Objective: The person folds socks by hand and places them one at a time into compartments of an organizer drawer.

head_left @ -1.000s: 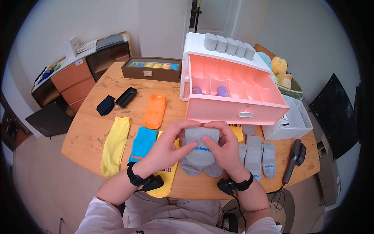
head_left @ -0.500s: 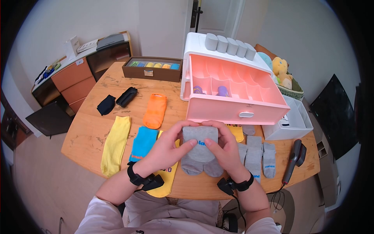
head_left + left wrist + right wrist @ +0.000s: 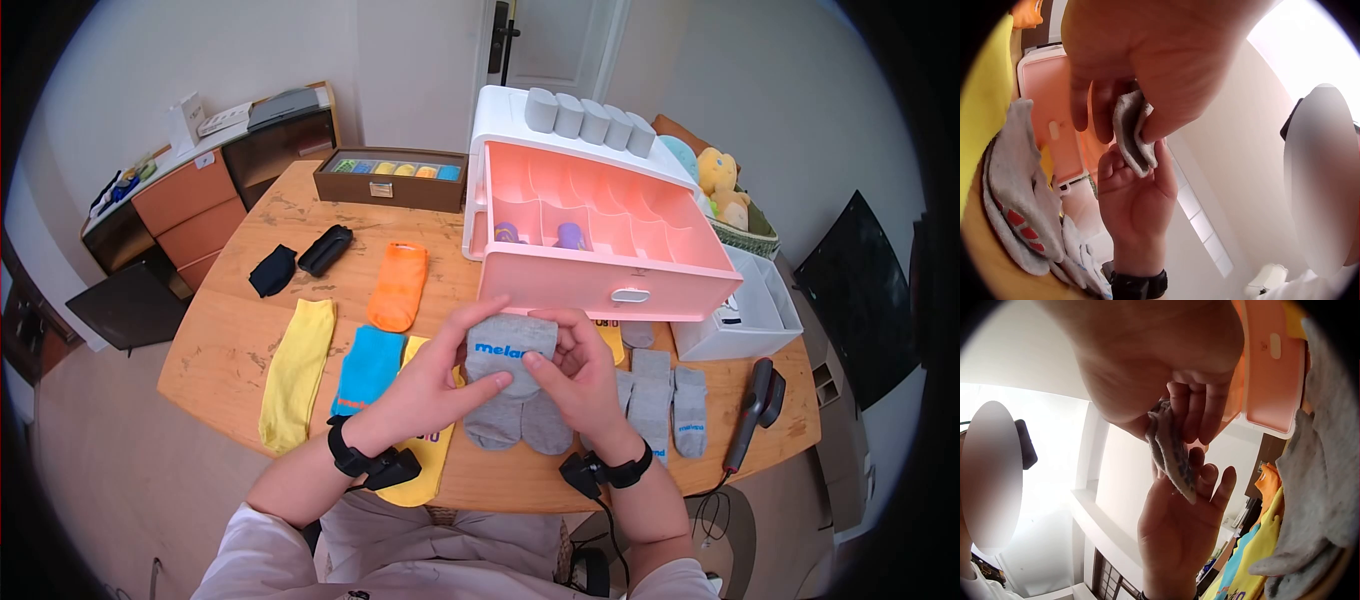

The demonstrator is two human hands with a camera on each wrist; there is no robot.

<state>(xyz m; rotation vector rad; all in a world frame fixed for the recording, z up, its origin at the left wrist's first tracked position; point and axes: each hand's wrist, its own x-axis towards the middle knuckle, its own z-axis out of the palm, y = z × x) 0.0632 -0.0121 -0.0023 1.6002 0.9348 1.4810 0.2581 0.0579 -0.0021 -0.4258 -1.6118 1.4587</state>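
Both hands, left hand (image 3: 425,375) and right hand (image 3: 580,375), pinch our gray socks (image 3: 510,352); the fold's rolled higher now, nearly bundled.

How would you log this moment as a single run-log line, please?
left hand: grips grey sock pair | right hand: grips same pair | pair: raised over table | pink drawer: open

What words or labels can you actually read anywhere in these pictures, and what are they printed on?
"melan", in blue letters, cut off by the fingers: on the folded grey sock held by the left hand and right hand.
Blue print on a grey sock on the table: too small to read.
Dark print on the yellow sock under the left wrist: partly hidden, unreadable.
Papers on the side cabinet: too blurred.
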